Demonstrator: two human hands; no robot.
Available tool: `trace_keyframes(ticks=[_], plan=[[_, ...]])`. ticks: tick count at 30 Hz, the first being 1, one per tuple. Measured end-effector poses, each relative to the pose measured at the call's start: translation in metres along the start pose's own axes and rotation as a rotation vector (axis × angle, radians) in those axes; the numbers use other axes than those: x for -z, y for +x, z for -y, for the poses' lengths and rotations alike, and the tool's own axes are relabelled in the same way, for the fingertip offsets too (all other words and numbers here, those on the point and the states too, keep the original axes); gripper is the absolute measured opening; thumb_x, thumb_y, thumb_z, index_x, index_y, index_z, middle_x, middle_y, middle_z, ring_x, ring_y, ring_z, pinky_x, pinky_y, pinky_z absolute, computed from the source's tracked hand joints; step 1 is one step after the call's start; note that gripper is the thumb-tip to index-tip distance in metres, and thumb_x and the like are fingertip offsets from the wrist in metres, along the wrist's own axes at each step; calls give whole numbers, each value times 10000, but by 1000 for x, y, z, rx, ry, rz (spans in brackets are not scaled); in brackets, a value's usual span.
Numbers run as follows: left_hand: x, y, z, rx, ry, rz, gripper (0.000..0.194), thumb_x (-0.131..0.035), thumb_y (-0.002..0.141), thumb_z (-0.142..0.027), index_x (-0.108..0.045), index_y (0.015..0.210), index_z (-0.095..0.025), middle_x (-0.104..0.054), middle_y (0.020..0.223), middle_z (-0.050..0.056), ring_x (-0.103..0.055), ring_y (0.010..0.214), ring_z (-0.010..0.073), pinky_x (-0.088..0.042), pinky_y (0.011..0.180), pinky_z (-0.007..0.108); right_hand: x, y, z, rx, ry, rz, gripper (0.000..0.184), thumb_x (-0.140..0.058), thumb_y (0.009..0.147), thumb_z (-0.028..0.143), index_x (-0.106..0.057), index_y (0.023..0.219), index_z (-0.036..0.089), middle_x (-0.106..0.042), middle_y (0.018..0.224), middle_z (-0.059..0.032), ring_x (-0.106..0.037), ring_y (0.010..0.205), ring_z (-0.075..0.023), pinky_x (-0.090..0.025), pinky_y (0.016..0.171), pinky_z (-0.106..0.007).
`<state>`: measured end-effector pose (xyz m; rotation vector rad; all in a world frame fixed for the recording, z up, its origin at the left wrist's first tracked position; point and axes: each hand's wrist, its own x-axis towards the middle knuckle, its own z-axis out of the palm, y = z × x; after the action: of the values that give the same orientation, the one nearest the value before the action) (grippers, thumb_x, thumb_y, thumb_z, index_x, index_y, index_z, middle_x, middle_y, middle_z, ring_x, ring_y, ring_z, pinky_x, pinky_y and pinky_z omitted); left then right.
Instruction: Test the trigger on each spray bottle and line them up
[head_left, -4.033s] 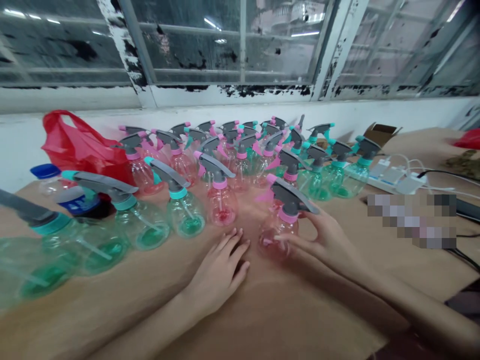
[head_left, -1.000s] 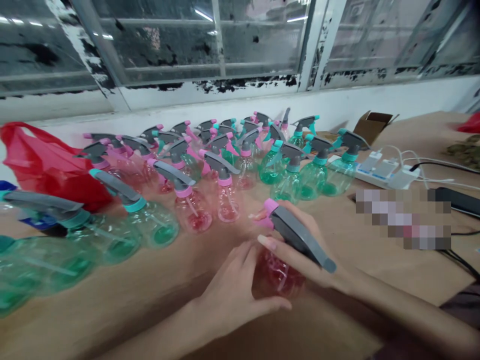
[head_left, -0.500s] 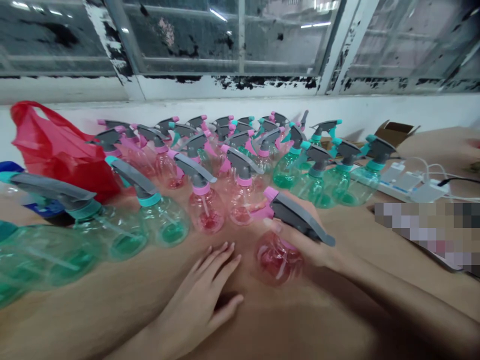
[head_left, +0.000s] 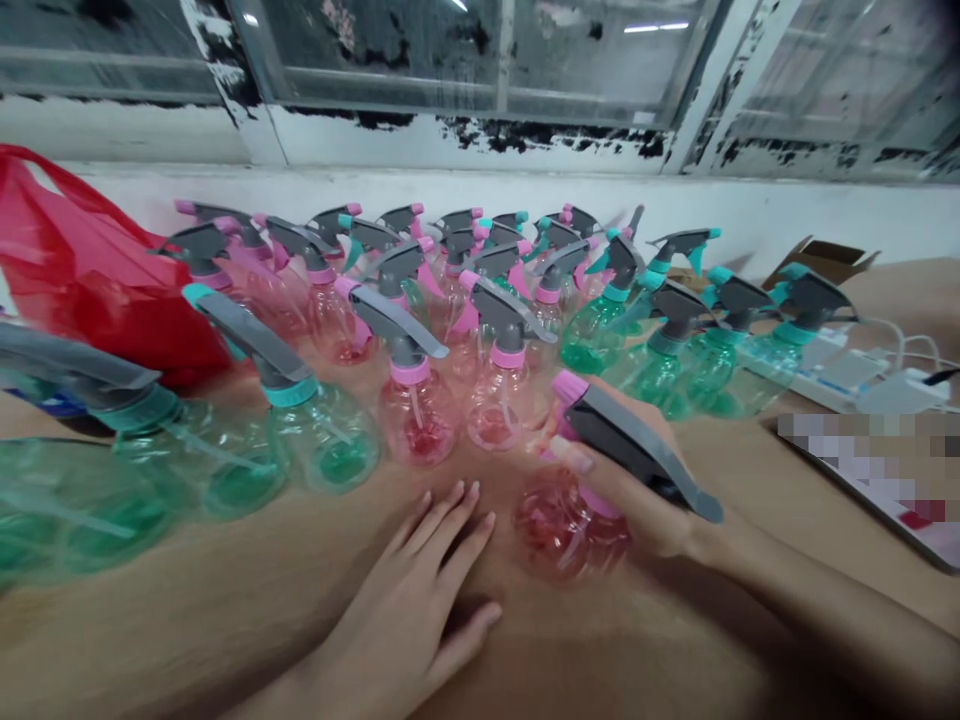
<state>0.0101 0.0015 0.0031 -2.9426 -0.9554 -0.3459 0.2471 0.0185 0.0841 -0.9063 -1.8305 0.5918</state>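
My right hand (head_left: 637,470) is wrapped round the neck and trigger head of a pink spray bottle (head_left: 559,525), which leans with its nozzle toward the upper left. The bottle is clear pink with a grey and pink head. My left hand (head_left: 427,580) lies flat on the wooden table (head_left: 555,650), fingers spread, holding nothing. Just beyond my hands stand two more pink bottles, one a pink spray bottle with a straw inside (head_left: 416,420), and a green spray bottle (head_left: 322,440).
Several pink and green spray bottles crowd the table toward the wall. At left is a red plastic bag (head_left: 112,290). On the right are a white power strip (head_left: 862,385) with cables, an open cardboard box (head_left: 821,262) and a flat device with a blurred face (head_left: 877,480).
The view has shifted slightly, so the back bottles and the bag appear displaced. The pink bottle in my right hand tilts a little more. My left hand stays flat on the table.
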Motion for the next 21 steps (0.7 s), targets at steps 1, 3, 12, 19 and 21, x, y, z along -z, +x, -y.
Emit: trace_keyframes(ticks=[1, 3, 12, 19, 21], plan=[[0, 0, 0, -2, 4, 3, 587, -558, 926, -425, -425, 1425, -145, -395, 1498, 145, -404, 1353, 304, -368, 1081, 486, 0, 0, 0, -6, -4, 5, 145, -550, 899, 281, -476, 791, 221, -443, 681, 49, -415, 596, -102, -359, 550, -251], [1, 0, 0, -6, 8, 4, 586, -553, 930, -430, -423, 1426, -145, -395, 1499, 142, -404, 1354, 304, -369, 1081, 487, 0, -1, -1, -1, -5, 17, 121, -546, 899, 285, -500, 808, 219, -463, 699, 40, -437, 612, -108, -369, 560, -257], [-3, -1, 4, -30, 29, -79, 562, -525, 945, -423, -418, 1425, -152, -426, 1484, 126, -450, 1320, 297, -391, 1065, 469, -4, -1, 5, -95, 126, -45, 167, -647, 810, 266, -556, 945, 228, -616, 844, 0, -599, 720, -144, -508, 649, -272], [-4, -3, 5, -32, 33, -92, 559, -523, 946, -419, -413, 1428, -158, -429, 1485, 109, -466, 1309, 286, -395, 1064, 452, -6, -6, 5, -201, 209, -53, 200, -660, 821, 280, -591, 998, 219, -577, 775, 12, -560, 647, -134, -474, 592, -272], [-2, -2, 4, -28, 35, -83, 545, -518, 947, -409, -419, 1425, -166, -421, 1490, 108, -459, 1315, 285, -396, 1064, 455, -7, -8, 6, -205, 218, -54, 188, -655, 831, 268, -591, 1002, 223, -580, 799, 8, -559, 665, -136, -478, 609, -274]])
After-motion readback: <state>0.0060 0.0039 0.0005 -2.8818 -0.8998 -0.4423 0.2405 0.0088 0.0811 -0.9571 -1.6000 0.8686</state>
